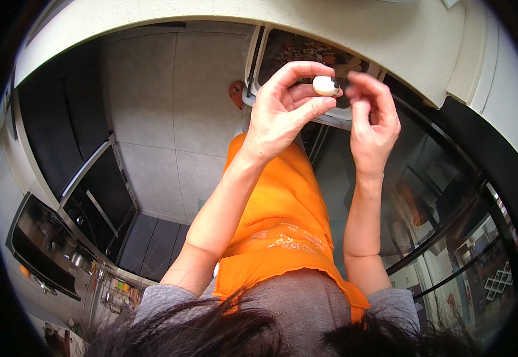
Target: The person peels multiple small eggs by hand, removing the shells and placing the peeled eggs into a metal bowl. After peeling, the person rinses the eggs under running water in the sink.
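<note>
My left hand grips a small white rounded piece of food between thumb and fingers. Its right end is black and ragged; whether it is a mushroom or something else I cannot tell. Just to the right, my right hand is curled with its thumb near the bent fingers. Its fingertips are blurred by motion, so whether they hold a scrap is unclear. Both hands are above an open waste bin with a pale rim. Food scraps lie inside it, partly hidden by my hands.
A pale countertop curves across the far side. Dark glossy panels stand at right, with dark cabinets at left. An orange shoe shows on the grey tiled floor beside the bin. I wear an orange apron.
</note>
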Demonstrator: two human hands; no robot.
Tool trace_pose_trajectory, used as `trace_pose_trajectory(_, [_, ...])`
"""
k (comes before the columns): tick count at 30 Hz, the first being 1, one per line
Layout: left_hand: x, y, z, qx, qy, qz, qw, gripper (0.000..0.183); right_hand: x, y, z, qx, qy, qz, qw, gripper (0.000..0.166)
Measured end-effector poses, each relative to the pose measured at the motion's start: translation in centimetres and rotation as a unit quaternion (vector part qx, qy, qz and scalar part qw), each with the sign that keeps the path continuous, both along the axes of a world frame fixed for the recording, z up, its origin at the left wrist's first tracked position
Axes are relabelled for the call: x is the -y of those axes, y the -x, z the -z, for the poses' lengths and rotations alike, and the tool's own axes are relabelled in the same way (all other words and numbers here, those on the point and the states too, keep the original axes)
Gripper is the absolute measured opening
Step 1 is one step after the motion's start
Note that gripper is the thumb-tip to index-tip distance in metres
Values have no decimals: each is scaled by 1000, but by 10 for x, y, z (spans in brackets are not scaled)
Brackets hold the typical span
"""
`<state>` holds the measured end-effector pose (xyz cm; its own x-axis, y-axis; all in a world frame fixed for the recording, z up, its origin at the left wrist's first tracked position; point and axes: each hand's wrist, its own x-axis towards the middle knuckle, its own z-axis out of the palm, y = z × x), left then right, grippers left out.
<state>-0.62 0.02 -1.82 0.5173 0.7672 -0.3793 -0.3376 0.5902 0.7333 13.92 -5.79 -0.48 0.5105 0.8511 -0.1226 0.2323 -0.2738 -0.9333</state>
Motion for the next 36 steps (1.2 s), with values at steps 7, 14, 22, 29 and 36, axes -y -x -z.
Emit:
trace_pose_trajectory(7, [1,-1,1,5,-20,-4,1000,36,0,0,-10,82,-37,-51,995,15])
trace_pose_trajectory(14, [2,-2,0,-40,-64,3,997,33,-2,3,-8,217,-74,-76,970,11])
trace_pose_trajectory(22, [3,-2,-1,-15,-46,18,999,33,-1,4,-1,183,-43,-64,980,10])
trace_pose_trajectory(29, [2,-2,5,70,61,29,995,40,3,2,10,-65,-3,23,998,12])
trace_pose_trajectory(36, [0,0,9,82,122,41,988,48,9,1,2,-138,-26,16,990,12])
